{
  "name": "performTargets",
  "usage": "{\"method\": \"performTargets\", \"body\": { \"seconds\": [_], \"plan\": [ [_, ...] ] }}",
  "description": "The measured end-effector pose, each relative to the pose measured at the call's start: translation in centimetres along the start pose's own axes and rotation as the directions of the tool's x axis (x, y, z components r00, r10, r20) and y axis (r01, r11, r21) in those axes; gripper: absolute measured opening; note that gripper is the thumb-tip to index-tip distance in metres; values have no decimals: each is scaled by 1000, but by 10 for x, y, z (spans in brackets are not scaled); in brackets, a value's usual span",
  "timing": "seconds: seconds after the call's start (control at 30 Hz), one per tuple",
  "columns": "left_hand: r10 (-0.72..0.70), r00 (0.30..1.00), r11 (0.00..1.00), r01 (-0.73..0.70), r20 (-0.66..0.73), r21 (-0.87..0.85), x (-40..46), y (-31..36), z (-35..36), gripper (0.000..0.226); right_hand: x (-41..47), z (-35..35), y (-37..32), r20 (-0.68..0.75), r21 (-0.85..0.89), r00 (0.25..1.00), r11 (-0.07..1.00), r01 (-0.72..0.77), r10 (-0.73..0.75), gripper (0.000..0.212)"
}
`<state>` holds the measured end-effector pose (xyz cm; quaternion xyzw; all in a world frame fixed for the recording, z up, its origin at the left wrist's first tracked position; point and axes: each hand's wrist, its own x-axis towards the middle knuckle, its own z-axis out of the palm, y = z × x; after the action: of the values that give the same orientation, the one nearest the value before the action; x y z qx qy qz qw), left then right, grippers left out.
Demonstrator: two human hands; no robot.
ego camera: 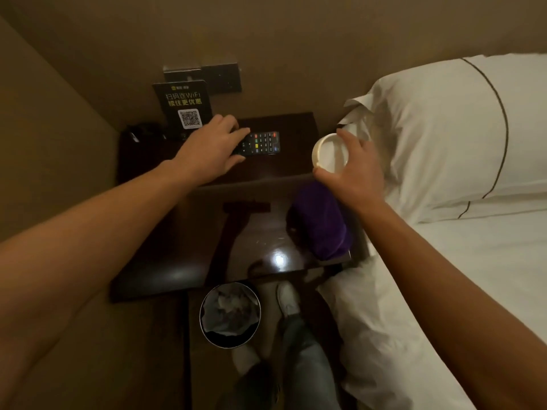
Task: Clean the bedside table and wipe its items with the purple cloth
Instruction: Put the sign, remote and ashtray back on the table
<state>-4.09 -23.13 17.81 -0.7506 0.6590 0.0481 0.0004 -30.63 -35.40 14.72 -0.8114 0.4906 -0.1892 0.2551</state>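
Note:
The dark glossy bedside table (183,255) fills the middle of the view. A purple cloth (321,223) lies bunched at its right edge. My right hand (355,170) holds a round white ashtray (328,153) above the cloth, tilted on its side. My left hand (211,149) reaches to the table's back part, fingers spread and resting on the left end of a black remote control (262,142). A black WiFi sign with a QR code (185,109) stands against the wall behind my left hand.
A dark telephone (140,134) sits at the back left corner. Wall sockets (220,78) are above the table. The white bed and pillow (444,128) press against the table's right side. A lined waste bin (230,315) and my feet are on the floor in front.

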Motion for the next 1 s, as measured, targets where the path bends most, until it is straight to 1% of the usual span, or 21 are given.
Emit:
{"method": "performTargets", "body": {
  "seconds": [0.17, 0.3, 0.4, 0.5, 0.57, 0.6, 0.67, 0.87, 1.0],
  "plan": [
    [-60, 998, 998, 60, -9, -27, 19, -23, 11, 66, 50, 21, -4, 36, -18, 999, 1000, 11, -11, 87],
    [-87, 996, 995, 88, 21, -41, 50, -35, 20, 65, 97, 37, 3, 60, 1, 998, 1000, -2, 2, 88],
    [-86, 995, 995, 88, 50, -45, 79, -39, 26, 65, 127, 45, 8, 99, -3, 995, 1000, -14, 14, 89],
    [-71, 996, 996, 74, 63, -45, 99, -43, 34, 65, 147, 55, 12, 143, -2, 990, 1000, 8, -7, 89],
    [-77, 994, 996, 81, 77, -42, 123, -53, 41, 65, 175, 67, 16, 175, 6, 985, 1000, -4, 3, 88],
    [-70, 994, 996, 74, 78, -44, 121, -51, 44, 66, 171, 69, 16, 186, -2, 983, 1000, 4, -4, 89],
    [-72, 992, 996, 76, 108, -38, 141, -61, 53, 66, 193, 83, 20, 213, -14, 977, 1000, 7, -3, 89],
    [-74, 985, 995, 84, 158, -55, 162, -75, 74, 66, 221, 110, 25, 271, -28, 963, 1000, 5, 3, 90],
    [-49, 983, 996, 62, 179, -66, 169, -76, 84, 65, 229, 120, 23, 284, -40, 959, 999, -4, 15, 90]
  ]
}}
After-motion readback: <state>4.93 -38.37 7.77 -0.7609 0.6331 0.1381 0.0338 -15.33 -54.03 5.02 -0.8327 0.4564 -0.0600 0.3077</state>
